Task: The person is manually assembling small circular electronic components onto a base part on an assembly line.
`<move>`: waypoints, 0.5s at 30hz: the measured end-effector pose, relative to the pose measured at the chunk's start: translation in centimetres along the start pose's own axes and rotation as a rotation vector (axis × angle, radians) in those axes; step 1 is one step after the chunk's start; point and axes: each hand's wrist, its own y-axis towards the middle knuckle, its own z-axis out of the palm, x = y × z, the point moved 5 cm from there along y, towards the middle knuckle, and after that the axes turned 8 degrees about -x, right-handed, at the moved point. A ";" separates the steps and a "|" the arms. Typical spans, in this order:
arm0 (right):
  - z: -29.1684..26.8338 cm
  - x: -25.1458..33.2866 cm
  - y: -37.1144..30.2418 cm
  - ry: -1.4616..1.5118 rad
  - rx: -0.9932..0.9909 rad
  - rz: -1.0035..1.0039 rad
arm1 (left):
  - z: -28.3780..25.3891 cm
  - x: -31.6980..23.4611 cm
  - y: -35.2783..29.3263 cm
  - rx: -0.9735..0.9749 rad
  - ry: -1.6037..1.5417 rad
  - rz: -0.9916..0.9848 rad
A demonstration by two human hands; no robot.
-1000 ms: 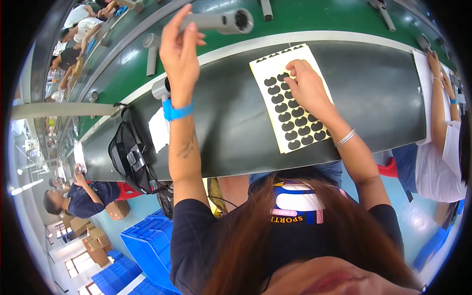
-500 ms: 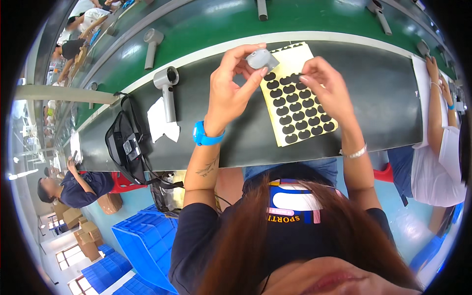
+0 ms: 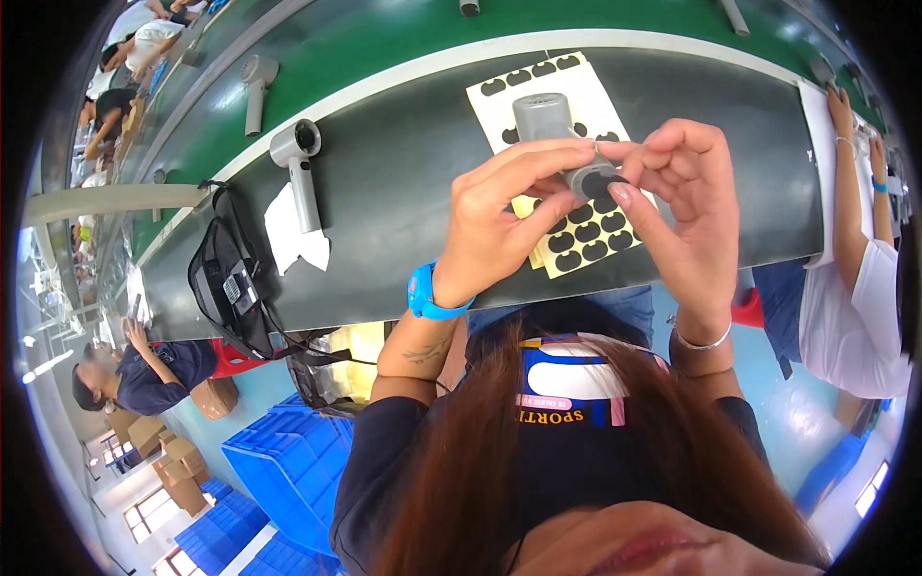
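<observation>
A grey hair dryer (image 3: 543,115) is gripped by my left hand (image 3: 490,216), its fingers wrapped round the handle. The wide head points away from me, and the round handle end faces my right hand (image 3: 696,197). Between the thumb and fingers of that hand is a small black sticker (image 3: 599,184), at the handle end. Whether its whole face touches the dryer I cannot tell. Beneath both hands lies a pale yellow sheet (image 3: 594,96) with rows of black stickers, partly covered by the dryer and my fingers.
Another grey hair dryer (image 3: 302,182) lies to the left on a white cloth (image 3: 288,240), beside a black bag (image 3: 226,278). More dryers stand along the green belt (image 3: 384,43) beyond the dark worktable (image 3: 403,144). Blue crates (image 3: 293,461) are behind me at left; a co-worker's arms (image 3: 843,163) are at right.
My left hand has moved right and nearer, turning the dryer so its handle end faces my right hand. The right hand has lifted from the sheet and now pinches a black sticker at that end.
</observation>
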 end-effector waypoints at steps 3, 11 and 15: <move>0.0 0.2 -0.3 -0.035 -0.009 0.028 | 0.1 0.3 -0.3 -0.003 -0.080 -0.072; -0.3 0.3 -0.3 -0.114 -0.002 0.041 | 0.4 0.4 -0.3 0.064 -0.247 -0.216; -0.2 0.3 -0.3 -0.126 0.007 0.046 | 0.5 0.3 -0.3 0.083 -0.277 -0.258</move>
